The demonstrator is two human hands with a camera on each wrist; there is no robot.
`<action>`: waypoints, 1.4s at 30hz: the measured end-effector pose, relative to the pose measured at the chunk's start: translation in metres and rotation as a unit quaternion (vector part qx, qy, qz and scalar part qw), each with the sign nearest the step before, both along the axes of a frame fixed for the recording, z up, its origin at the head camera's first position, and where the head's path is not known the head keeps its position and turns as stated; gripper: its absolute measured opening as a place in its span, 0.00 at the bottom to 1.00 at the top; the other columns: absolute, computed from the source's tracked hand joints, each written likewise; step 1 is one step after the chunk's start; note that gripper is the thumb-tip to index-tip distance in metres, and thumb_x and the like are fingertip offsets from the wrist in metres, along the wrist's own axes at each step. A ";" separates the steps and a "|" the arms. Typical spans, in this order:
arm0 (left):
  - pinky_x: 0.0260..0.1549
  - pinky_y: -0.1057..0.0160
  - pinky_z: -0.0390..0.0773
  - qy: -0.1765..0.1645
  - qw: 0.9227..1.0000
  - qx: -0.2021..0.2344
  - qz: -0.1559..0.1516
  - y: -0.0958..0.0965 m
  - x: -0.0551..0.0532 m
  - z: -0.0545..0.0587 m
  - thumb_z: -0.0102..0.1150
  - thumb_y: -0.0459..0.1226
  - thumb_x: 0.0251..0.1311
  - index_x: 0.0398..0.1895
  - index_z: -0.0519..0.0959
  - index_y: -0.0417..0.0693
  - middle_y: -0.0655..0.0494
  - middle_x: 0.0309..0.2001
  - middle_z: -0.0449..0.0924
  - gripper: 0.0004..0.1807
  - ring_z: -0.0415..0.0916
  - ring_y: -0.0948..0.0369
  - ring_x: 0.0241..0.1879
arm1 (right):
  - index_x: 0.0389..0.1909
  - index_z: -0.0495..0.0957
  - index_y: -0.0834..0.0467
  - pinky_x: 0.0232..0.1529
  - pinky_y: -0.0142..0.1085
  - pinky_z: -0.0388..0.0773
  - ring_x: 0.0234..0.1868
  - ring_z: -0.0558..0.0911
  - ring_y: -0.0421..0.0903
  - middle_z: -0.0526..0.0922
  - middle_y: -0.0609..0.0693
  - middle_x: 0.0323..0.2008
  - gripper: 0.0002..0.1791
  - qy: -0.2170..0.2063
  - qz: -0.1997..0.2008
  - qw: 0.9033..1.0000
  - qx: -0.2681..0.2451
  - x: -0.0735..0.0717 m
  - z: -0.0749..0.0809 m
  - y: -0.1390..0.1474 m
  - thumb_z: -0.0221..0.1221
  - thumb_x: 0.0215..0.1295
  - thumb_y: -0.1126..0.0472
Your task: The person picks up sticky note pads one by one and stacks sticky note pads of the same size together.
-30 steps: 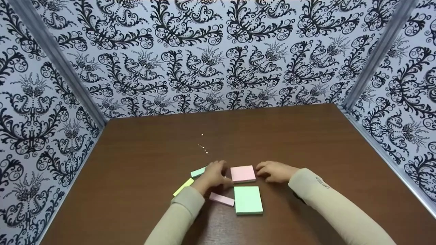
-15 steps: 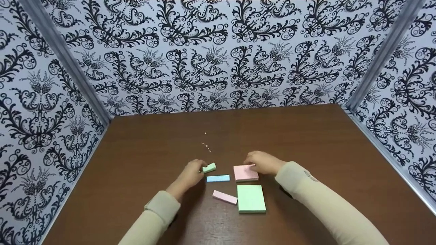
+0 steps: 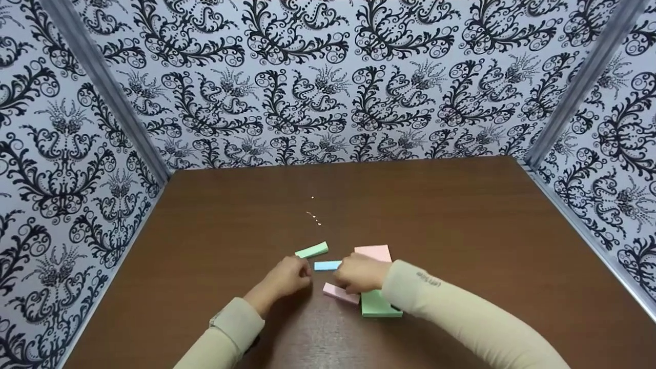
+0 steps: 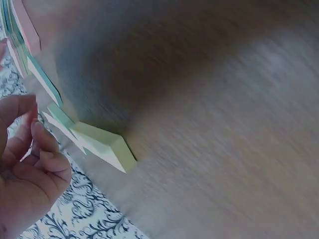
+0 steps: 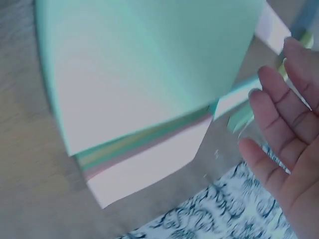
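Several sticky-note pads lie on the brown table (image 3: 461, 215). My left hand (image 3: 288, 277) hovers low over the table with loosely curled fingers and holds nothing; in the left wrist view my left hand (image 4: 30, 159) is just short of a pale yellow-green pad (image 4: 104, 145). A narrow green pad (image 3: 311, 250) and a narrow blue pad (image 3: 327, 265) lie just beyond it. My right hand (image 3: 356, 274) reaches across with straight fingers (image 5: 279, 114), between the blue pad and a narrow pink pad (image 3: 339, 293). A square pink pad (image 3: 376, 251) lies behind it. My forearm partly covers a large green pad (image 3: 376, 306).
Patterned black-and-white walls (image 3: 328, 77) close in the table on the left, back and right. A few small pale specks (image 3: 315, 218) lie on the table beyond the pads.
My right hand has left the square pink pad and moved left and nearer, over the large green pad. My left hand let go of the narrow green pad and drew back.
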State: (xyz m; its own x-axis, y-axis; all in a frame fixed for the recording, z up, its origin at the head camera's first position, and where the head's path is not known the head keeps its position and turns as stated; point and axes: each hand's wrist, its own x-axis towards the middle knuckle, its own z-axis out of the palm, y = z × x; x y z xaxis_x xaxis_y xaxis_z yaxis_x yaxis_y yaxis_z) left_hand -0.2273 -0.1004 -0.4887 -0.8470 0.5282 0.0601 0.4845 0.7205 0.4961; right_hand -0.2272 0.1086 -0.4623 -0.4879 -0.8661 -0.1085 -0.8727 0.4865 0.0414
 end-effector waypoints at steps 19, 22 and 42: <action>0.16 0.71 0.60 0.031 0.996 -0.062 -0.064 0.018 0.014 0.000 0.62 0.41 0.46 0.13 0.78 0.52 0.70 0.11 0.65 0.09 0.56 0.71 0.15 | 0.13 0.71 0.56 0.19 0.37 0.66 0.15 0.65 0.41 0.73 0.48 0.14 0.17 0.007 -0.140 0.990 0.014 0.009 -0.013 -0.026 0.55 0.60 0.58; 0.18 0.71 0.64 0.029 0.995 -0.062 -0.067 0.020 0.014 0.000 0.62 0.40 0.46 0.17 0.80 0.52 0.67 0.15 0.73 0.05 0.60 0.72 0.16 | 0.10 0.68 0.56 0.18 0.35 0.64 0.14 0.64 0.40 0.70 0.47 0.13 0.18 -0.014 -0.170 0.985 -0.004 0.009 -0.012 -0.028 0.55 0.59 0.60; 0.20 0.66 0.68 0.040 0.997 -0.054 -0.032 0.019 0.011 0.002 0.60 0.34 0.44 0.22 0.82 0.46 0.59 0.19 0.78 0.03 0.64 0.67 0.18 | 0.32 0.83 0.45 0.35 0.32 0.68 0.38 0.72 0.42 0.77 0.43 0.40 0.06 0.151 0.075 0.984 0.056 -0.007 -0.008 -0.006 0.63 0.52 0.57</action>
State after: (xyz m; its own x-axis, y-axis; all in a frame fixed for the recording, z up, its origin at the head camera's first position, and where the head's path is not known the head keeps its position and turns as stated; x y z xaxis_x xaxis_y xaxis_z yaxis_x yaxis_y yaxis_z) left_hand -0.2162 -0.0815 -0.4869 -0.8061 0.5881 0.0657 0.5659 0.7337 0.3760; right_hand -0.2346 0.1028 -0.4704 -0.3805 -0.9216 -0.0771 -0.8742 0.3313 0.3550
